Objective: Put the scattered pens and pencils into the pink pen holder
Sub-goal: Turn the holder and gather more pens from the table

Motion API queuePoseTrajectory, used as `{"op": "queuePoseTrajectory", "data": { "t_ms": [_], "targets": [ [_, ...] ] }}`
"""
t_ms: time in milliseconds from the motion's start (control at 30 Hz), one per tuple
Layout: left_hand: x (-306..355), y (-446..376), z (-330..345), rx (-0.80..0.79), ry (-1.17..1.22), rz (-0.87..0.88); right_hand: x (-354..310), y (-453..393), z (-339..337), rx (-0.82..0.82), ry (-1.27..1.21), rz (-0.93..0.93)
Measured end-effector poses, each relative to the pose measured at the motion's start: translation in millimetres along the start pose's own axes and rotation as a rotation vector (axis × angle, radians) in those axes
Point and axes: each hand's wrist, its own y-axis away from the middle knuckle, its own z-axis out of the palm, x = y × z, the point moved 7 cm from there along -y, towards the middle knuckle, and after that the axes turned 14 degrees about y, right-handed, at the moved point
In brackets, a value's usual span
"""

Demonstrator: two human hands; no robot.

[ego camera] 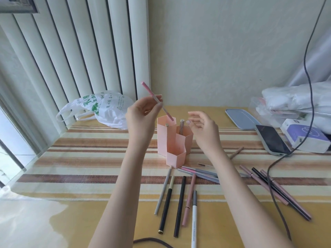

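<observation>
pink pen holder (171,140), 3 hexagonal tubes

Matt pink plastic pen holder (172,140), glossy glass-topped worktop (71,212) over coarse woven striped cloth (100,154), thin crinkled plastic bag (105,110) far left, glossy black phone screen (272,140), smooth matt blue plastic lid (240,119), shiny gold-tipped black pen (165,206).

Upright pink holder (172,140), scattered pens (180,196)

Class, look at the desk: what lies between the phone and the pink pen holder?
In the head view, the person's right hand and forearm cross between the phone and pen holder, with a brown pencil on the cloth.
</observation>
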Motion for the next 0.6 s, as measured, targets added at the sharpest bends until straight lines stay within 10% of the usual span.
{"op": "queuePoseTrajectory", "data": {
  "t_ms": [600],
  "targets": [
    [-50, 3, 4, -0.175, -0.304, -0.174, -16, 19, 4, 0.003, 0.098, -0.122]
  ]
}}
